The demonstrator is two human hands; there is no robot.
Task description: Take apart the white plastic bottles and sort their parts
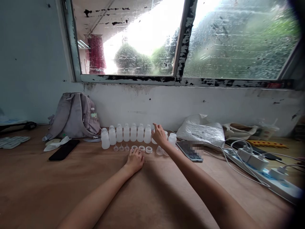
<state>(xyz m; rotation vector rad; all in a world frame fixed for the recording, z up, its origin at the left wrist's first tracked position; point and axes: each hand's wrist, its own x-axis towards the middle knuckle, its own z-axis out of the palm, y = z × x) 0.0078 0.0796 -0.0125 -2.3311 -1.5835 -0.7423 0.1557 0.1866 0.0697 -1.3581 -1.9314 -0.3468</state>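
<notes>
Frosted white baby bottles (pixel 126 133) with clear caps stand upright in a row near the wall. My right hand (pixel 160 135) is at the right end of that row, its fingers closed around the upper part of a baby bottle (pixel 154 141), which it mostly hides. My left hand (pixel 135 159) rests on the table with fingers spread, fingertips at the white ring collars (pixel 141 148). Another ring collar (pixel 149 149) lies just right of them. Clear nipples (pixel 121 147) sit to the left. Beyond my right wrist is an uncapped bottle (pixel 172 138); clear caps (pixel 160 150) lie beside my forearm.
A grey backpack (pixel 72 114) and a black phone (pixel 64 150) are on the left. To the right lie another phone (pixel 190 151), a silvery plastic bag (pixel 201 128) and a power strip (pixel 264 175) with white chargers and loose cables. The wall and window bound the table's back.
</notes>
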